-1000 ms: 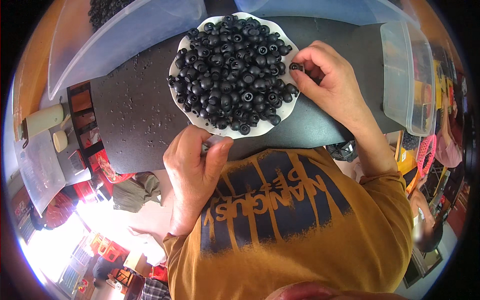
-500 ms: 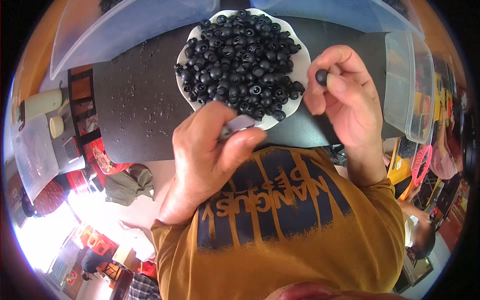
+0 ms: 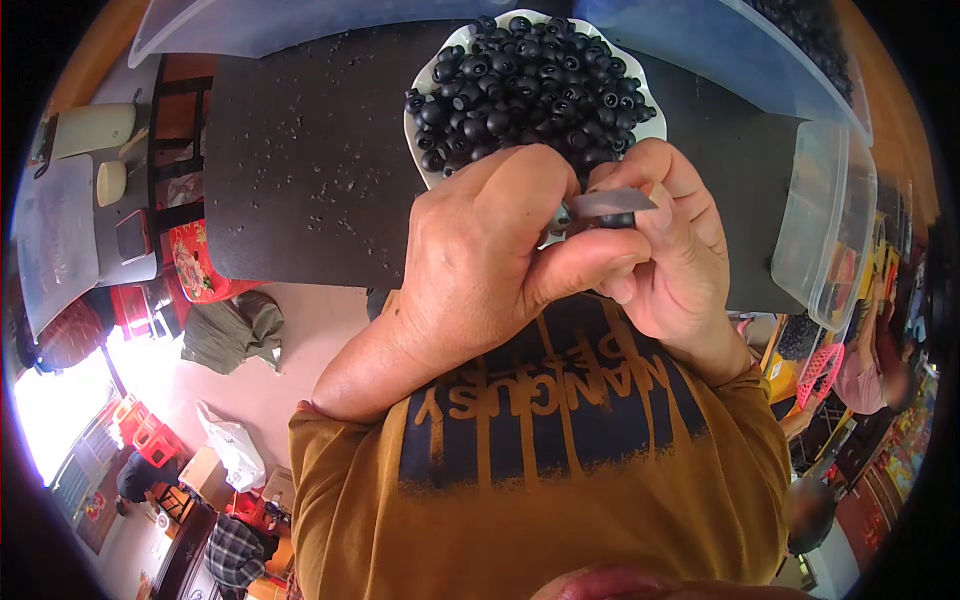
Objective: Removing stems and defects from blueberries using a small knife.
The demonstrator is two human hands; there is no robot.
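My left hand (image 3: 480, 240) is closed round the handle of a small knife (image 3: 612, 203), its short grey blade pointing right. In my right hand (image 3: 688, 250) a small round black part (image 3: 617, 220) is pinched, mostly covered by fingers and blade. The blade lies against or just over the part; I cannot tell if it cuts in. Both hands meet just in front of a white scalloped plate (image 3: 655, 125), which is heaped with black knob-like parts (image 3: 530, 85), several with a hollow end showing.
Black scraps (image 3: 320, 190) are scattered over the dark table (image 3: 265, 240) on the left. Translucent bins (image 3: 330, 25) stand along the far side, and a clear plastic box (image 3: 812, 220) is at the right edge. Other people are in the background at both sides.
My hands have come together, the left with the knife moving right, the right with the black part moving down a little. The blade now reaches the part. The view has shifted slightly.
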